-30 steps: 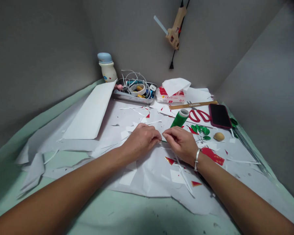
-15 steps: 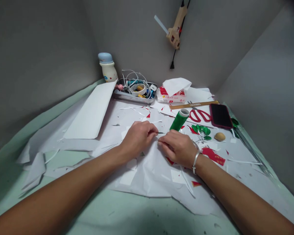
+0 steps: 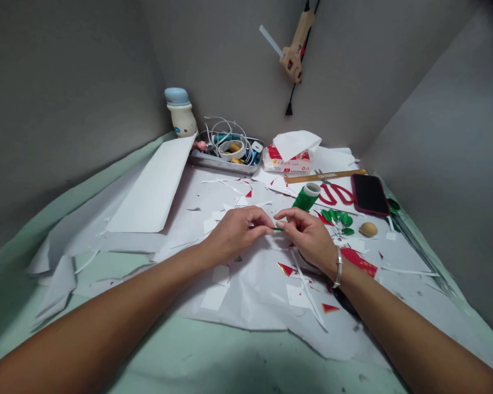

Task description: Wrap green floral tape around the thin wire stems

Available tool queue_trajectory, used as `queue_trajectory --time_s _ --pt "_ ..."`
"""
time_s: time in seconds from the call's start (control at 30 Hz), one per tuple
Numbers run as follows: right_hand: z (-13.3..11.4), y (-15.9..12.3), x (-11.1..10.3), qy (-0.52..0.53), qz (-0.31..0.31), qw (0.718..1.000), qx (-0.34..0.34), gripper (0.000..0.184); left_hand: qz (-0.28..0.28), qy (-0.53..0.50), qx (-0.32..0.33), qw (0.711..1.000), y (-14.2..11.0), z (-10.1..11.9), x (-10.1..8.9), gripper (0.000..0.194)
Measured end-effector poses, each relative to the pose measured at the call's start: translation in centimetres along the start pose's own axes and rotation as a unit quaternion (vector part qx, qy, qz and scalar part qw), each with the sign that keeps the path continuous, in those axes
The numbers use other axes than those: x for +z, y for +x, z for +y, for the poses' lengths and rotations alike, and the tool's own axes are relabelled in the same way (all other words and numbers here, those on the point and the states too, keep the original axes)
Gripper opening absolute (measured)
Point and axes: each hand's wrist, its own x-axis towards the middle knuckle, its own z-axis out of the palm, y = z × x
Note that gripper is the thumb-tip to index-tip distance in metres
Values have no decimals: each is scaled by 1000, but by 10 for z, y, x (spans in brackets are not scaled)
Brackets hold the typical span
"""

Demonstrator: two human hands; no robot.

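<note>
Left hand [image 3: 235,232] and right hand [image 3: 308,235] together, fingertips [image 3: 268,223] clamped on thin green strip [image 3: 278,229] above table [image 3: 213,350], just beside green spool [image 3: 306,197] and green paper leaves [image 3: 336,218]; fingertip pinch likely for fine control.

Since half a second ago, the left hand [image 3: 236,232] and the right hand [image 3: 308,235] have drawn together, their fingertips now meeting on a thin green stem [image 3: 278,229], perhaps wire, though it is too small to be sure. The right hand has moved off a small red-and-gold paper triangle [image 3: 285,268] on the crumpled white paper [image 3: 246,295], and the green thread spool [image 3: 306,197] now sits slightly further right.
</note>
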Motion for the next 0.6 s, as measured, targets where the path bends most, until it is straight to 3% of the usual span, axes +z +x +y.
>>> queue_trajectory --time_s 0.13,0.3,0.6 --pt "-4 -3 2 3 4 1000 -9 16 26 -28 -38 999 0 3 -1 11" --pt "-7 -5 6 -6 24 1000 -2 20 59 -24 -32 997 -1 4 0 10" --pt "-15 -6 10 -8 52 998 31 22 53 9 -16 998 -2 4 2 8"
